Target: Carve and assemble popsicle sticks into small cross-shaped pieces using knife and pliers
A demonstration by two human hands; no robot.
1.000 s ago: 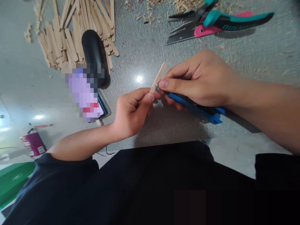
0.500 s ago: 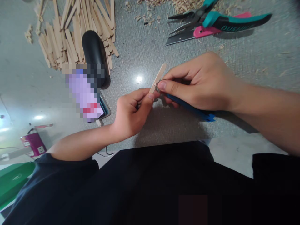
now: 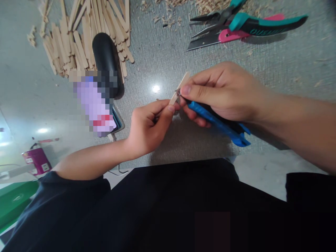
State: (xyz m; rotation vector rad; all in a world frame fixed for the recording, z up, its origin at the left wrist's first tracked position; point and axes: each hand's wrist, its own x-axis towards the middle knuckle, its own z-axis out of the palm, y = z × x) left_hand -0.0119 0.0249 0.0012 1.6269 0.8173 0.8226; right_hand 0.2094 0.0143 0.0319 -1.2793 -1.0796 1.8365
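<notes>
Between thumb and fingers, my left hand (image 3: pixel 152 122) pinches the lower end of a flat wooden stick (image 3: pixel 183 80), which slants up to the right. My right hand (image 3: pixel 223 91) is closed on a blue-handled tool (image 3: pixel 220 124) that looks like a small cutter or knife. Its metal tip meets the stick near the middle, just above my left thumb. The tool's blue end sticks out below my right palm. Part of the tip is hidden by my right thumb and fingers.
Many wooden sticks (image 3: pixel 63 42) lie at the upper left beside a black case (image 3: pixel 106 59) and a blurred purple object (image 3: pixel 91 101). Teal-handled pliers (image 3: pixel 275 27) and a pink-handled blade (image 3: pixel 204 42) lie at the upper right, near wood shavings (image 3: pixel 172 21).
The blue tool has turned in my right hand, and more of its handle shows. Its tip now lies against the stick. My left hand has barely moved.
</notes>
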